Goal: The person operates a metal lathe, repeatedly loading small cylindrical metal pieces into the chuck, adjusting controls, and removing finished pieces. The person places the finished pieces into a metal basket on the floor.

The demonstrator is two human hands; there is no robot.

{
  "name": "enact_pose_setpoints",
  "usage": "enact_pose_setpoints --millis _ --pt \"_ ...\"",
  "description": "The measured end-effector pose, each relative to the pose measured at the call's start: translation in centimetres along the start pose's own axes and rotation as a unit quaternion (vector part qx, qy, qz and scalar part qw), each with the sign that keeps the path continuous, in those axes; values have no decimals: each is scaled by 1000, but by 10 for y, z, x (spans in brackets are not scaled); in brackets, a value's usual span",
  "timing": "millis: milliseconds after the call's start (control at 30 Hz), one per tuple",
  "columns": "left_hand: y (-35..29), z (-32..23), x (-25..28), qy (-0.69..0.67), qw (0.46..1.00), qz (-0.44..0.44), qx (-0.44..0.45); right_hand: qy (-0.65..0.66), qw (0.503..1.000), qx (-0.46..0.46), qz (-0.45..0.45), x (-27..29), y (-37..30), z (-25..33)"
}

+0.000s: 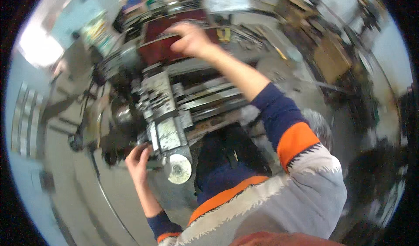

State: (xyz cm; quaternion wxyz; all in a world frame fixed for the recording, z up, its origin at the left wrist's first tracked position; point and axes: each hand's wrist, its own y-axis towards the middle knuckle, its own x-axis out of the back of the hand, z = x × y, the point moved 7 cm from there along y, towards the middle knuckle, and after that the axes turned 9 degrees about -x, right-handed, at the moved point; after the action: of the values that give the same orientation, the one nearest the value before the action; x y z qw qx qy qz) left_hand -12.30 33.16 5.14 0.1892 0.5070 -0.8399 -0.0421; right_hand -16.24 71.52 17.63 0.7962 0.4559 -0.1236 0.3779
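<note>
A metal lathe stands in front of me. My left hand (138, 162) is at the left side of its carriage (158, 93), with fingers and thumb curled around what looks like a dark knob (145, 150). Just right of that hand is a pale round handwheel (180, 168) at the near end of the cross slide (168, 132). My right arm stretches far over the machine. Its hand (190, 39), slightly blurred, hovers above a dark red tray (159, 49), index finger stretched out and thumb apart from it. I see nothing held there.
Right of the tray lie a yellow tool (224, 34) and several metal tools (248, 38). The lathe bed rails (209, 95) run to the right of the carriage. Cardboard boxes (332, 59) stand at the far right. A cable (107, 198) trails across the floor at left.
</note>
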Motion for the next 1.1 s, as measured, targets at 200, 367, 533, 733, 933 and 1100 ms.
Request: enact_pose_setpoints --millis 200,367,533,733,933,1100 --pt "-19 131 58 76 996 -25 32 135 986 20 95 -6 -191 20" --pt "-7 139 28 270 954 106 79 -8 939 -332 92 78 -380 -104" --pt "-7 134 23 312 935 166 35 -343 818 -461 5 234 -516 -173" --pt "-6 122 19 326 930 157 61 -354 679 -637 85 302 -600 -234" --pt "-8 128 26 360 918 127 106 -424 625 -626 192 282 -574 -242" --pt "-10 132 33 375 920 86 77 -388 612 -678 123 280 -570 -244"
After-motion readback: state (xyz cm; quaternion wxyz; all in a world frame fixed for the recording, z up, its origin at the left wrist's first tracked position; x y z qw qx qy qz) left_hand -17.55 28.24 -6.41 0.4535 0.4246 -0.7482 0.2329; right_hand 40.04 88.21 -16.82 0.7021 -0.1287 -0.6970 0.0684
